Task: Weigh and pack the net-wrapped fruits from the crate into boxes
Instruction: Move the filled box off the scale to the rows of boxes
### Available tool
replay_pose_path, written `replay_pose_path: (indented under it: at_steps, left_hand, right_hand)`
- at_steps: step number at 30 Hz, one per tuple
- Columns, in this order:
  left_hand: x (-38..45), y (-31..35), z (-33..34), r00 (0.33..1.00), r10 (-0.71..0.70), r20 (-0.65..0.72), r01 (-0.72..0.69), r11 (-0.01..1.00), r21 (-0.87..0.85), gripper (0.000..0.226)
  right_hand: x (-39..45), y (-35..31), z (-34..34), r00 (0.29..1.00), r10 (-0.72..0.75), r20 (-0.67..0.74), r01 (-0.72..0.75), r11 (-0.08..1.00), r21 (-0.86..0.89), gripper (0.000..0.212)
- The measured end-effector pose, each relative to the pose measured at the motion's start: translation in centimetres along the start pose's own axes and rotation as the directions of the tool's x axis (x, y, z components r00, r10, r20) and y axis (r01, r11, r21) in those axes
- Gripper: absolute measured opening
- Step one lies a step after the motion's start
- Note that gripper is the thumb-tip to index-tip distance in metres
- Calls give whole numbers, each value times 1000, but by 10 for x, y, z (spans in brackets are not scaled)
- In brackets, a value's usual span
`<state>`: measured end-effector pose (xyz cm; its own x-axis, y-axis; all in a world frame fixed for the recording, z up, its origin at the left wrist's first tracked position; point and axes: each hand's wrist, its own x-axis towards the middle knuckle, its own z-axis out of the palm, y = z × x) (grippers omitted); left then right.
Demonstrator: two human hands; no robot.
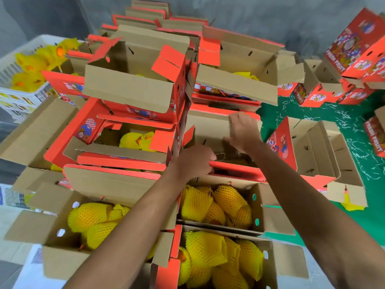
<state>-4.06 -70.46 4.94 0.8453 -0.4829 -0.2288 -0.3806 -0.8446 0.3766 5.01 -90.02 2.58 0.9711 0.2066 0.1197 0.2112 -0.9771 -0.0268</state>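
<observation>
Across the middle of the head view, a stack of open red-and-brown cardboard boxes (133, 84) rises in several tiers, flaps splayed outward. Beside it on the right, a green floor mat (343, 126) strewn with white shreds carries more boxes, among them an empty open box (320, 151) and closed printed cartons (358, 44). At upper left stands a white plastic crate (25, 88) holding net-wrapped fruits (31, 65) in yellow foam mesh. Nearest the camera, three filled boxes show the packed fruits: one at lower left (91, 222), one at centre (216, 205) and one at the bottom (220, 259). Between these and the upper tiers sits the box being handled (212, 132), its interior largely shadowed; yellow mesh is just visible inside. The left hand (195, 161) curls its fingers over the red front flap (235, 170) of that box, gripping its edge. The right hand (243, 132) reaches over the same box with its fingers curled toward the brown rear wall; whether they pinch the wall or a flap cannot be told.
</observation>
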Motion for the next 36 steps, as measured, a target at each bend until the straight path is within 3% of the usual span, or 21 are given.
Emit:
replay_pose_path:
  at_steps: [2, 5, 12, 18, 26, 32, 36]
  left_hand:
    - [3, 7, 0, 999, -34, -19, 36, 995, 94, 8]
    - [5, 7, -2, 999, -7, -53, 14, 990, 143, 12]
    - [1, 7, -5, 989, 95, -117, -69, 977, 204, 13]
    - [-13, 19, -30, 952, 151, -265, -82, 964, 253, 32]
    - [-70, 60, -76, 921, 151, -359, -71, 972, 226, 19]
    - [-128, 78, -97, 836, 213, -506, -75, 957, 279, 15]
    - [-176, 87, -104, 778, 233, -583, -22, 938, 345, 15]
  right_hand:
    - [7, -2, 0, 998, 10, -54, -12, 1000, -29, 54]
    - [8, -9, 0, 1000, 4, 16, -6, 995, 99, 27]
    - [-5, -12, -23, 994, -32, 100, 25, 997, 74, 31]
    - [-13, -22, -88, 998, -5, -58, 7, 999, 40, 27]
    - [-46, -41, -170, 980, -36, -198, 24, 998, -58, 27]
    - [-86, -81, -223, 943, -42, -331, 12, 996, -92, 29]
    - [-125, -109, -255, 874, -69, -481, 48, 997, -55, 24]
